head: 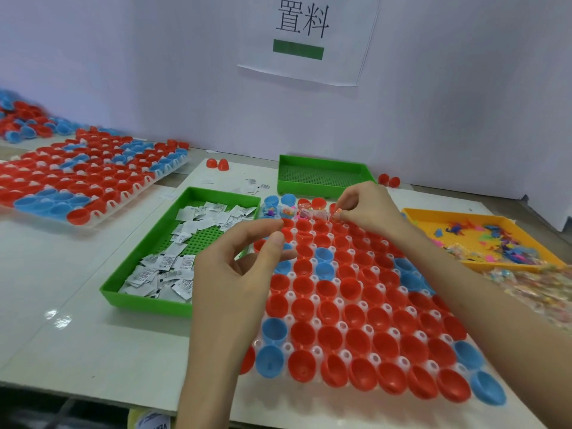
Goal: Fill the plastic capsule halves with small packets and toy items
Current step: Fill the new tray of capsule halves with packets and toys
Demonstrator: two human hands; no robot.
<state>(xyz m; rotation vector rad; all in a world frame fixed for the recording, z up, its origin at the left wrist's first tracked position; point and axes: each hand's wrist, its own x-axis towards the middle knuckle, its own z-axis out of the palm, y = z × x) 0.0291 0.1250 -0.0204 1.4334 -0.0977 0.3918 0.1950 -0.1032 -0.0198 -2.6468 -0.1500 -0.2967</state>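
Your right hand (366,209) is raised over the far row of the white rack (342,326), thumb and forefinger pinching a small orange toy (338,212) just above the cups there. Your left hand (235,267) hovers over the rack's left edge with thumb and forefinger tips drawn close and the other fingers loosely curled; you cannot tell whether anything sits between those tips.

The capsule halves (329,335) stand open side up in the rack, mostly red with some blue among them. A few at the far left end of the far row (288,212) already hold colourful bits; the rest nearer to you look unfilled.

Just left of the rack lies a green tray (148,243) with a heap of small white packets (173,264). Behind the rack sits a second green tray (322,174). On the right, a yellow tray (414,215) holds mixed bright toys (495,239), and nearer you lies a pile of clear-wrapped pieces (538,286).

Far to the left rests another rack (86,178) of red and blue halves, with a loose heap (24,122) beyond it. A paper sign (306,35) hangs on the wall
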